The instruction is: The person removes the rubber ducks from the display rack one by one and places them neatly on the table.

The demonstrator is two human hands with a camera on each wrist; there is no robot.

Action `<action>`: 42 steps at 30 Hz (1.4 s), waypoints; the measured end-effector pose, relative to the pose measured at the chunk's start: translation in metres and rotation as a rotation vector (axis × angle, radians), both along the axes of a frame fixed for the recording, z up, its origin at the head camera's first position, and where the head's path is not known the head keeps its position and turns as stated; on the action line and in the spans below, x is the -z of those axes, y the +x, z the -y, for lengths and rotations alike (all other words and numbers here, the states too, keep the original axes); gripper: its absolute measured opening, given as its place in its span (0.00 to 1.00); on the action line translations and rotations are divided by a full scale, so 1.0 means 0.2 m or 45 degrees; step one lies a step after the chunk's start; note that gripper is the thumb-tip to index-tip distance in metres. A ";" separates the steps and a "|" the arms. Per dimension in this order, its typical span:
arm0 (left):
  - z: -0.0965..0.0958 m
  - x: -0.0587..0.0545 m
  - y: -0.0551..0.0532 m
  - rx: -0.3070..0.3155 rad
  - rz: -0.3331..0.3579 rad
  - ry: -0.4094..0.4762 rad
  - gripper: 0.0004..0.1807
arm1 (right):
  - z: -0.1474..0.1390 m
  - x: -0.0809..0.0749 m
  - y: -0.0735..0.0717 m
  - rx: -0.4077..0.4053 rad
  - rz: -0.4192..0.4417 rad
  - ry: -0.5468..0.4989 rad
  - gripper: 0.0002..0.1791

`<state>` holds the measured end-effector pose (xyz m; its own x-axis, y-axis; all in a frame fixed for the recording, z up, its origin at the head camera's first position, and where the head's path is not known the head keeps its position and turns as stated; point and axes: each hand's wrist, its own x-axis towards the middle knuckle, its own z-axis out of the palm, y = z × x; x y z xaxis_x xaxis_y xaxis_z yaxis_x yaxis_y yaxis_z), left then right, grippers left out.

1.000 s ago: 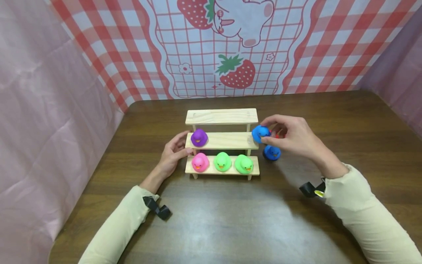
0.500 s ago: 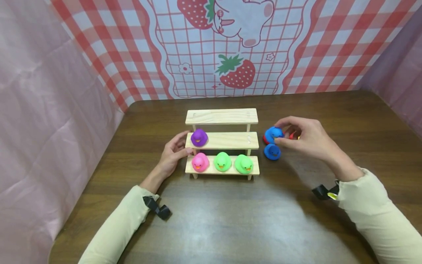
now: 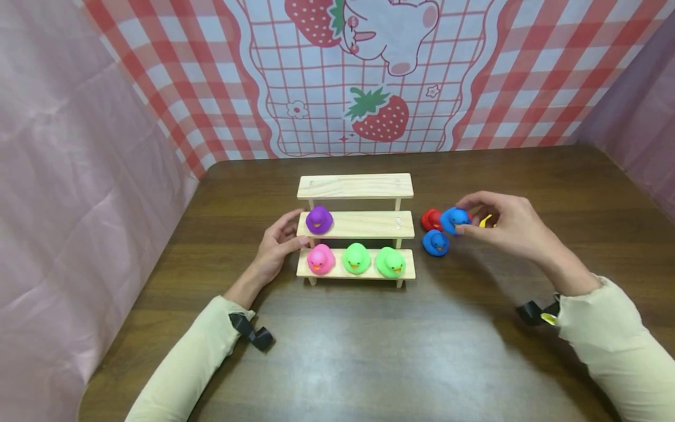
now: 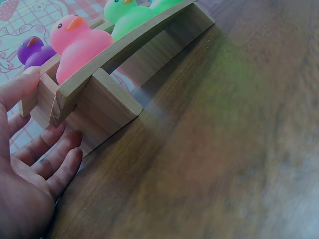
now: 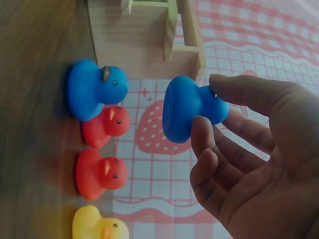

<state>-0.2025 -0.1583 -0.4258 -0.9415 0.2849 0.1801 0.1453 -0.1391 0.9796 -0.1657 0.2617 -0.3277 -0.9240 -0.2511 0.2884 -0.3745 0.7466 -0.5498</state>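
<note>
My right hand pinches a blue rubber duck by its head, between thumb and fingers. In the right wrist view the duck hangs apart from the others, its flat base turned left. My left hand grips the left end of a three-step wooden shelf, thumb at the middle step's front. A purple duck sits at that step's left end. On the bottom step stand a pink duck and two green ducks, one in the middle and one at right.
Right of the shelf on the brown table are another blue duck, two red ducks, one nearer the blue duck and one farther along, and a yellow duck. A strawberry-patterned checked cloth hangs behind the table.
My right hand has carried the blue duck rightward, from the middle step's right end out past the other blue duck. One red duck now shows in the head view. My left hand stays put.
</note>
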 end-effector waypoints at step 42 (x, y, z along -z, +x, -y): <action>0.00 0.00 0.00 -0.014 -0.002 -0.009 0.38 | -0.16 0.17 -0.01 -0.082 0.167 0.112 0.18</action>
